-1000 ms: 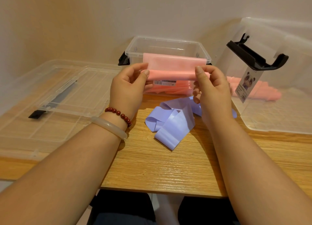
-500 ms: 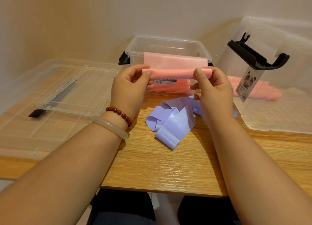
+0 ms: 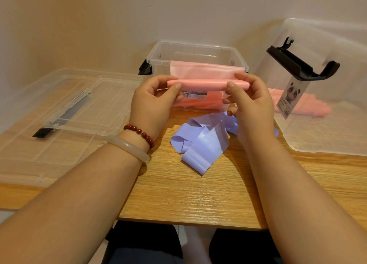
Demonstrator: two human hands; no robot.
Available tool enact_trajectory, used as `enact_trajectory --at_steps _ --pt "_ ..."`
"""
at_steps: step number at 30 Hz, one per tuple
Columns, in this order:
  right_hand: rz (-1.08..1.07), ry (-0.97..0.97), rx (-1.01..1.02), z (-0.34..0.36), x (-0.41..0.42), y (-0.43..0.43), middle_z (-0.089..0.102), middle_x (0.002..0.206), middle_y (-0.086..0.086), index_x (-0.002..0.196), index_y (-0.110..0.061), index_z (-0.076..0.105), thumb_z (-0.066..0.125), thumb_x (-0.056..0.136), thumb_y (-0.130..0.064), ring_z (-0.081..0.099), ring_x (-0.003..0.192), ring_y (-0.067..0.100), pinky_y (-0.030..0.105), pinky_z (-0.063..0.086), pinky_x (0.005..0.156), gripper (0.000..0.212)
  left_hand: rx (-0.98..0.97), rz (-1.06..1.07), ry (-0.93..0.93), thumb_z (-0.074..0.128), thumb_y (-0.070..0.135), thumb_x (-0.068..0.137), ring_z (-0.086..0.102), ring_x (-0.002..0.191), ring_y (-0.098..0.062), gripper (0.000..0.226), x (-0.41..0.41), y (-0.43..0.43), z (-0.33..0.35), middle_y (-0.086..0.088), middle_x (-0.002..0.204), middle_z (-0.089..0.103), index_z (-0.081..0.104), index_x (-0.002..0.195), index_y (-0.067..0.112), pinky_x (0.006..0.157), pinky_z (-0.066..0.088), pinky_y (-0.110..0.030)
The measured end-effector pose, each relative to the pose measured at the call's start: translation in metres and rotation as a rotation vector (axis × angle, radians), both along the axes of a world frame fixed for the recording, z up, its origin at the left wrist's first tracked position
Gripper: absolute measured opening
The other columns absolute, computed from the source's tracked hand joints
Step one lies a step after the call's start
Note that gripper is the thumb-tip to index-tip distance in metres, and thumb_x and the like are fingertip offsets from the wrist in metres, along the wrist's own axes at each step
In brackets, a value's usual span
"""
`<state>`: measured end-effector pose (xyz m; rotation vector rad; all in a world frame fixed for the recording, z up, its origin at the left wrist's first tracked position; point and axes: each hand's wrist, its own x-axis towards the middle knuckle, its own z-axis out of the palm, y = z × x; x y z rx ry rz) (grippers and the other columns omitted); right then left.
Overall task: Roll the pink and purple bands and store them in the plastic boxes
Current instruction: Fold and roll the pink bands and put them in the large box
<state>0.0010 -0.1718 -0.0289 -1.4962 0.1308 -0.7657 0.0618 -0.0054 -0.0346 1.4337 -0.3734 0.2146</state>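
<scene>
Slightly more of the pink band is rolled up and its flat tail is shorter. Left hand and right hand pinch the roll's ends with curled fingers, before the plastic box. The purple band lies loose on the bench.

I am watching through one head-worn wide-angle camera, facing forward and down, sitting close over the table, the wall lying at twelve o'clock.
</scene>
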Motion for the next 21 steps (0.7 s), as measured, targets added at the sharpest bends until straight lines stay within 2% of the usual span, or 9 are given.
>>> enact_trajectory --at_steps 2,5,8,11,14,16,18,21 --pt "-0.019 0.005 -0.020 -0.0007 0.0001 0.0009 0.067 0.095 0.010 0.105 -0.023 0.061 0.064 0.093 -0.013 0.064 0.072 0.013 0.018 0.047 0.055 0.015 0.002 0.019 0.001 0.063 0.005 0.091 0.068 0.072 -0.004 0.013 -0.0002 -0.0001 0.0002 0.002 0.084 0.067 0.066 0.094 0.017 0.072 0.057 -0.022" --pt "-0.068 -0.003 -0.039 -0.0008 0.0003 0.0016 0.066 0.084 0.008 0.092 -0.026 0.060 0.065 0.094 -0.018 0.065 0.072 0.017 0.019 0.047 0.053 0.009 0.014 0.023 -0.010 0.063 0.006 0.091 0.067 0.067 -0.004 0.013 -0.0004 -0.0008 -0.0004 0.002 0.081 0.066 0.065 0.094 0.018 0.069 0.056 -0.021" --pt "-0.091 0.011 -0.054 -0.0008 0.0002 0.0017 0.068 0.086 0.007 0.086 -0.027 0.061 0.068 0.092 -0.023 0.067 0.074 0.019 0.020 0.047 0.051 0.010 -0.005 0.033 0.003 0.063 0.005 0.091 0.068 0.066 -0.007 0.016 0.0020 -0.0008 -0.0002 -0.004 0.084 0.063 0.063 0.099 0.019 0.067 0.055 -0.021" --pt "-0.111 0.012 -0.061 0.0001 0.0005 0.0015 0.067 0.088 0.006 0.087 -0.025 0.061 0.071 0.089 -0.022 0.066 0.069 0.017 0.019 0.047 0.050 0.010 -0.036 0.021 0.011 0.062 0.004 0.092 0.069 0.072 -0.011 0.018 0.0019 -0.0009 0.0005 -0.007 0.088 0.061 0.061 0.098 0.021 0.069 0.056 -0.022" --pt "-0.107 -0.008 -0.002 0.0000 0.0019 -0.0005 0.064 0.090 0.012 0.096 -0.020 0.059 0.071 0.089 -0.017 0.063 0.063 0.020 0.020 0.045 0.048 0.015 -0.002 -0.004 -0.020 0.061 0.005 0.092 0.069 0.084 -0.014 0.016 -0.0006 -0.0008 0.0001 -0.005 0.096 0.065 0.063 0.100 0.020 0.074 0.056 -0.022" --pt "-0.107 -0.011 -0.001 -0.0006 0.0027 -0.0012 0.063 0.090 0.013 0.098 -0.019 0.059 0.070 0.089 -0.017 0.061 0.063 0.023 0.020 0.044 0.048 0.014 -0.003 -0.015 -0.017 0.060 0.004 0.092 0.070 0.083 -0.010 0.017 -0.0012 -0.0002 0.0000 -0.002 0.096 0.067 0.064 0.100 0.019 0.076 0.055 -0.021" --pt "-0.106 0.001 -0.020 -0.0005 0.0026 -0.0008 0.063 0.086 0.011 0.092 -0.022 0.061 0.068 0.091 -0.019 0.059 0.065 0.022 0.018 0.042 0.047 0.007 -0.005 -0.007 -0.002 0.060 0.004 0.092 0.070 0.080 -0.007 0.015 -0.0014 -0.0001 0.0002 0.000 0.092 0.068 0.064 0.099 0.017 0.076 0.055 -0.020" --pt "-0.079 0.013 -0.040 0.0012 0.0012 0.0001 0.064 0.088 0.008 0.087 -0.026 0.063 0.066 0.093 -0.021 0.059 0.070 0.021 0.016 0.041 0.047 0.008 -0.019 0.032 -0.002 0.062 0.005 0.092 0.069 0.077 -0.007 0.010 -0.0014 -0.0009 0.0011 -0.003 0.085 0.068 0.065 0.096 0.014 0.073 0.055 -0.020"
